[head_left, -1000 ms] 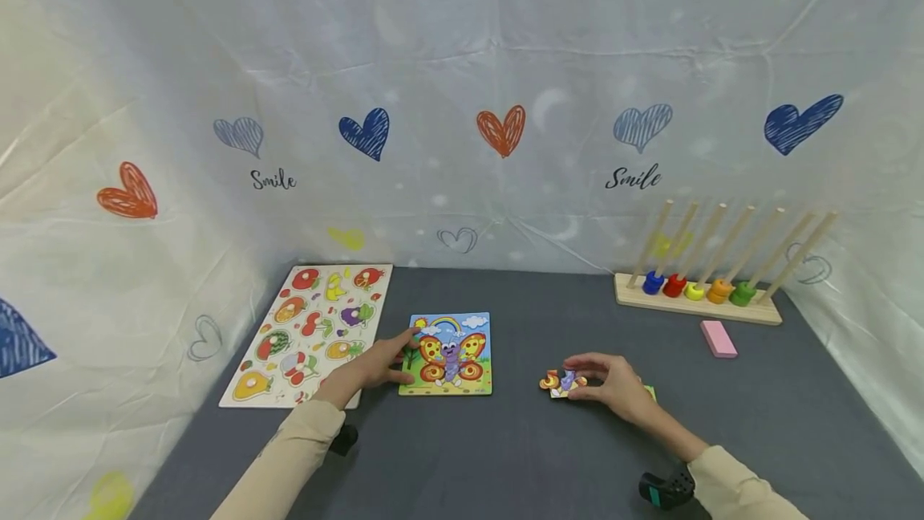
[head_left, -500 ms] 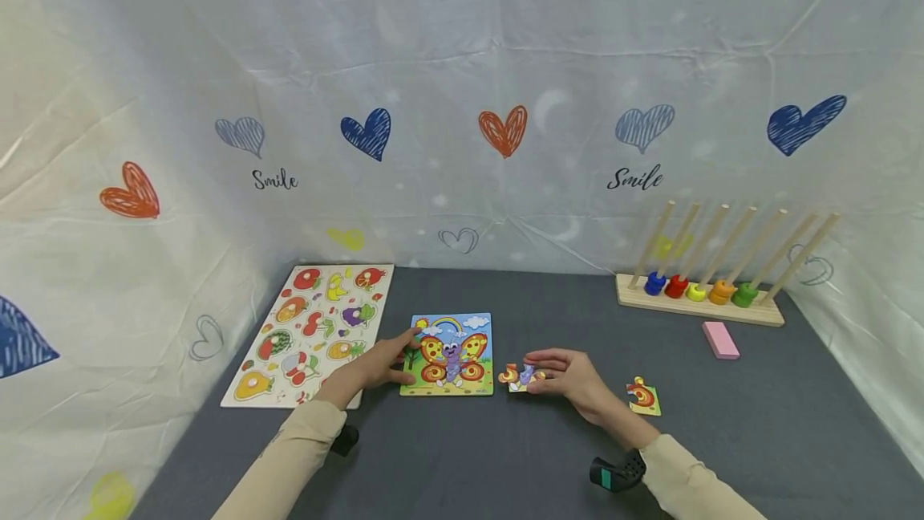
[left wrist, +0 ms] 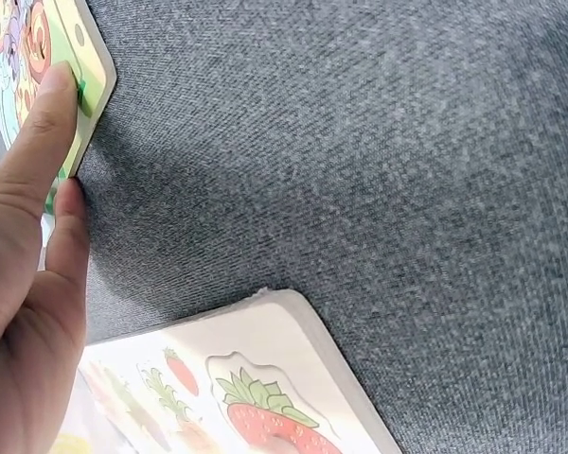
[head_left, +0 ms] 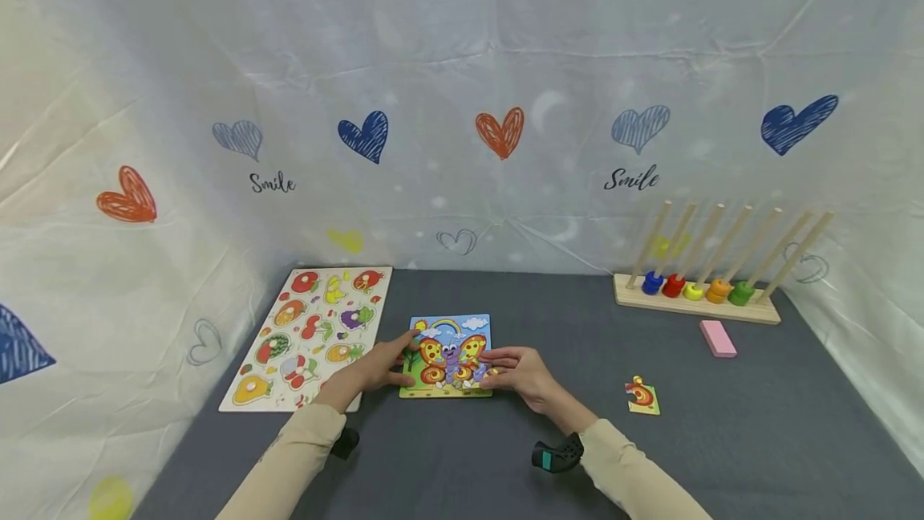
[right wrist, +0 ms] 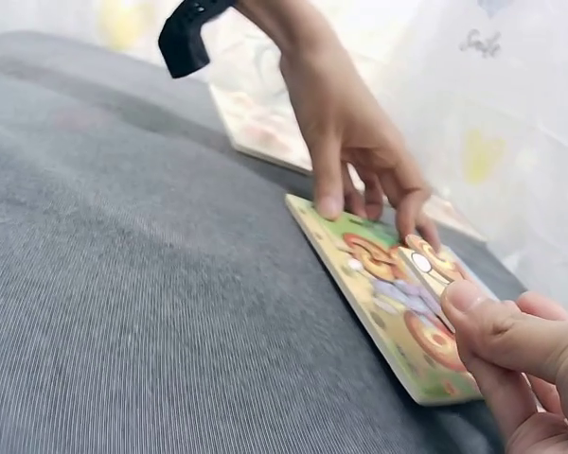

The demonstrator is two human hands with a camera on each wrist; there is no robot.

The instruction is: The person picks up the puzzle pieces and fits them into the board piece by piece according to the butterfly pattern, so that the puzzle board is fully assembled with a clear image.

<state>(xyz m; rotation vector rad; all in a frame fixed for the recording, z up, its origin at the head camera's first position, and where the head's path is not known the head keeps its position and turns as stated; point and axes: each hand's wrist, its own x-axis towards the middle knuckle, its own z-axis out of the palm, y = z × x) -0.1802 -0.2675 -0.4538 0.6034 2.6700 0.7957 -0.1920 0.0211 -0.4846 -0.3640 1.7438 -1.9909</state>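
Note:
A square butterfly puzzle board [head_left: 447, 392] lies on the dark grey table. My left hand [head_left: 379, 363] rests at its left side, with thumb and fingertips on the board's face and edge. My right hand [head_left: 525, 378] pinches a small puzzle piece [right wrist: 428, 269] between thumb and fingers, over the lower right part of the board. In the right wrist view the piece is tilted above the printed butterfly, and its far end is close to the left hand's fingers. My right fingers cover part of the piece in the head view.
A loose puzzle piece [head_left: 642, 396] with an orange swirl lies to the right. Behind it are a pink block [head_left: 718, 339] and a wooden peg stand [head_left: 693, 306] with coloured rings. A fruit puzzle board [head_left: 249, 363] lies left, partly under the left forearm's line.
My right hand has carried the puzzle piece leftward from the right side of the table to over the butterfly board, uncovering the loose swirl piece. The left hand has stayed in place.

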